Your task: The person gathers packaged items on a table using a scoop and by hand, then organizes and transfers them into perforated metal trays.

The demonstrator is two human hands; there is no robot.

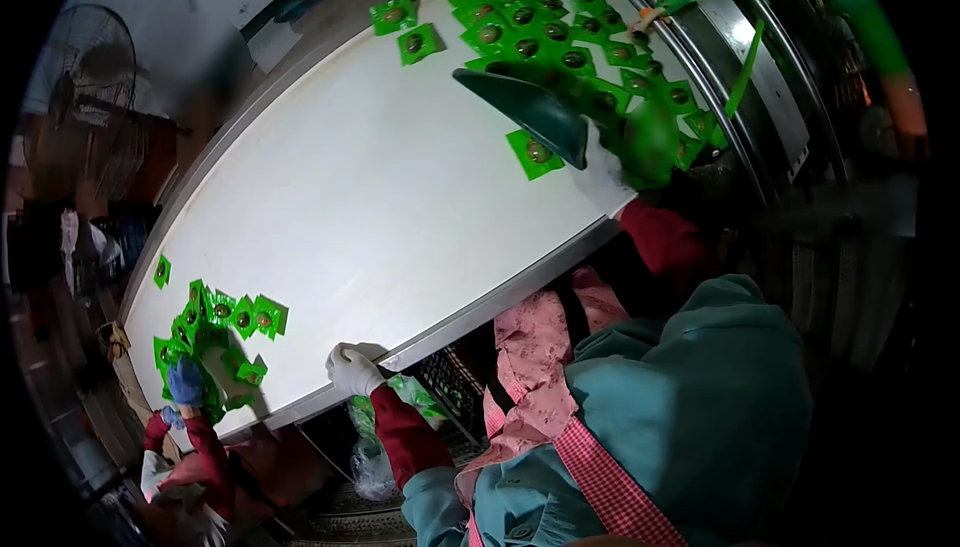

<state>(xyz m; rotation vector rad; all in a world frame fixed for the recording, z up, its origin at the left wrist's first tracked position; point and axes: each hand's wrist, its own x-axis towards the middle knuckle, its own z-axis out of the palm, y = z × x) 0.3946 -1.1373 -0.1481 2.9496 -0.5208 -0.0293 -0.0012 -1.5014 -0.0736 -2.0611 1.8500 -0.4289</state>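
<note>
My right hand (603, 173), in a white glove, grips a dark green scoop (525, 112) at its near end. The scoop is tilted above the white table (330, 197), beside many small green packets (527, 47) with round brown contents. One single packet (537, 153) lies just below the scoop. My left hand (355, 369), also white-gloved, is curled over the table's near edge; its fingertips are partly hidden. A blurred green packet shape (650, 137) appears near my right hand.
At the table's left end a co-worker's blue-gloved hand (185, 382) touches a smaller pile of green packets (220, 311). Metal rails (690, 57) run along the right end. Below the table stands a dark crate (450, 387) near a clear bag (372, 462). A fan (92, 67) stands at left.
</note>
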